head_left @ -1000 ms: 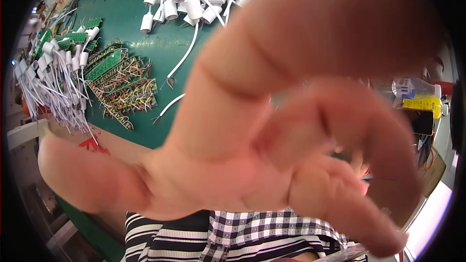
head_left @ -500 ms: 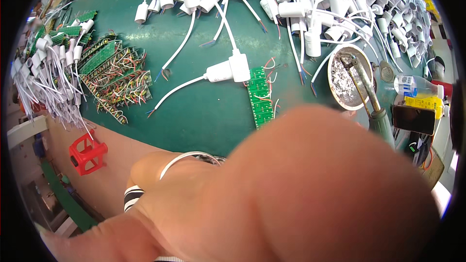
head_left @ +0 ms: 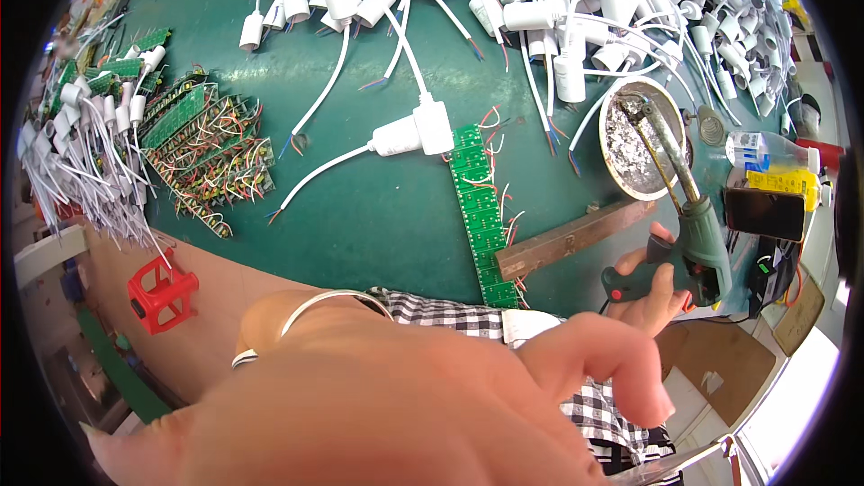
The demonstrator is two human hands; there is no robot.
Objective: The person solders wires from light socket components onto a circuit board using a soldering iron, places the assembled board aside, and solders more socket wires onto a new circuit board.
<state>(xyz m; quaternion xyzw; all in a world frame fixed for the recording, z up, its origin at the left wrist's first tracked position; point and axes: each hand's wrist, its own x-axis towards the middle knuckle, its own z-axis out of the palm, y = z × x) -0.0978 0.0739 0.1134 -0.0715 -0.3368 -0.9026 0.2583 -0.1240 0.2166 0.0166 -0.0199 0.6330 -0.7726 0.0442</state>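
Observation:
My left hand (head_left: 387, 396) is raised very close to the camera, large and blurred, with a bracelet at its wrist. Its thumb stretches out to the lower left and a bent finger points right; nothing shows in it. On the right, my right hand (head_left: 664, 292) has its fingers round the green handle of a soldering gun (head_left: 706, 256). The gun's metal tip reaches into a round bowl (head_left: 609, 157) with silvery bits in it. A green circuit board strip (head_left: 477, 207) with red and white wires lies mid-table, beside a white lamp holder (head_left: 400, 135) with cables.
White lamp holders (head_left: 540, 13) with cables heap along the back. Wired circuit boards (head_left: 211, 148) and more white holders (head_left: 99, 139) lie left. A rusty metal bar (head_left: 576, 238) crosses the board's edge. A phone (head_left: 765, 213) and bottle (head_left: 765, 151) are right; a red stool (head_left: 162, 292) stands below.
My left hand has moved down and left in the view. It uncovers the metal bar, the lower circuit board and my right hand at the soldering gun.

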